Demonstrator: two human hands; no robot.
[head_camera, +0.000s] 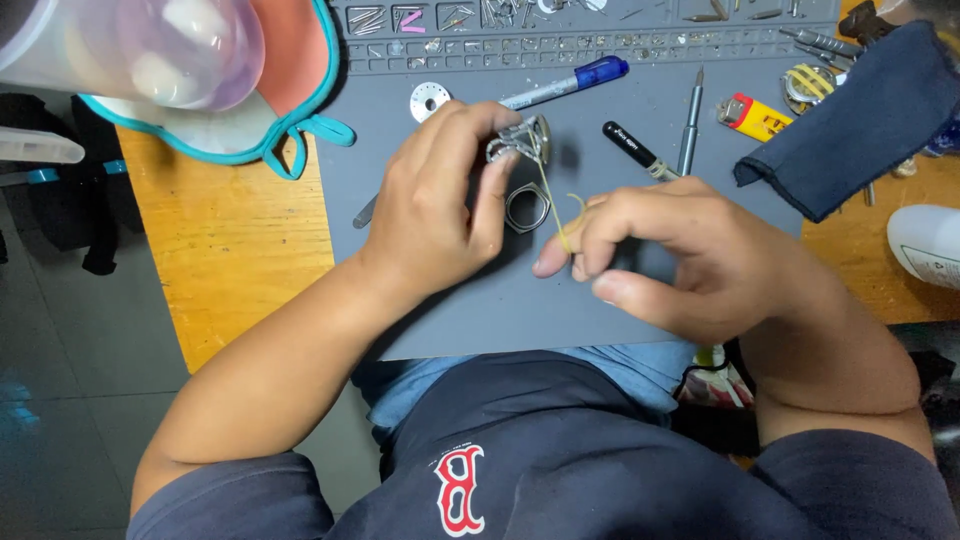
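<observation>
My left hand (440, 205) presses down on a small metal ring-shaped part (527, 205) and a silvery metal piece (525, 140) on the grey work mat (600, 300). A thin yellow rubber band (553, 205) runs from that metal piece to my right hand (680, 255), which pinches the band's near end between fingers and thumb. The two hands are a few centimetres apart above the middle of the mat.
On the mat lie a blue-capped pen (565, 85), a black marker (632, 148), a slim screwdriver (691, 120), a white disc (430, 100) and a yellow lighter (755, 115). A dark blue cloth (860, 120) lies at right. A pale plastic container (130, 50) sits upper left on the wooden table (240, 240).
</observation>
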